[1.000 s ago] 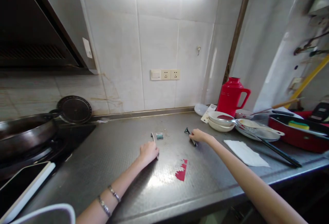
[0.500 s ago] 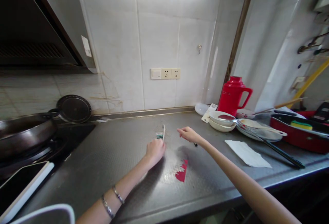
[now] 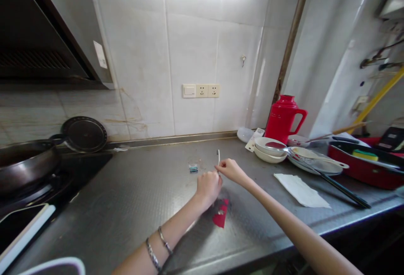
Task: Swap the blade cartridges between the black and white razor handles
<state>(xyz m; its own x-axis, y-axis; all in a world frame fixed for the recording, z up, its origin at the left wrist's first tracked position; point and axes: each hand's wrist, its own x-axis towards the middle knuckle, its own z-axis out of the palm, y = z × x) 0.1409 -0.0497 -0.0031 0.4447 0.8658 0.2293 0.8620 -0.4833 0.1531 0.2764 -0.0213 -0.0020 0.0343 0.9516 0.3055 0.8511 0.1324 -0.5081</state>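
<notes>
My left hand [image 3: 209, 185] is closed in a fist over the steel counter, around a slim white toothbrush [image 3: 219, 156]. Its shaft stands up past the fingers, with a small dark patch at the tip. Against the left hand, my right hand [image 3: 232, 170] is closed in a pinch, its fingertips at the lower shaft; what they hold is hidden. Left of the hands lies a small teal-and-dark striped piece [image 3: 193, 168], with brownish crumbs [image 3: 200, 164] beside it. A torn red scrap [image 3: 220, 217] lies nearer the counter's front, below the left hand.
White bowls [image 3: 270, 150], a red thermos [image 3: 284, 119], a white paper sheet [image 3: 301, 190], a black-handled utensil [image 3: 344, 188] and a red pan [image 3: 362, 167] crowd the right. On the left are a stove with a steel pan [image 3: 27, 161] and a white-edged device [image 3: 28, 233].
My left hand has moved right with the toothbrush, away from the striped piece. My two hands, apart before, now meet. A dark tip seen under my right wrist no longer shows.
</notes>
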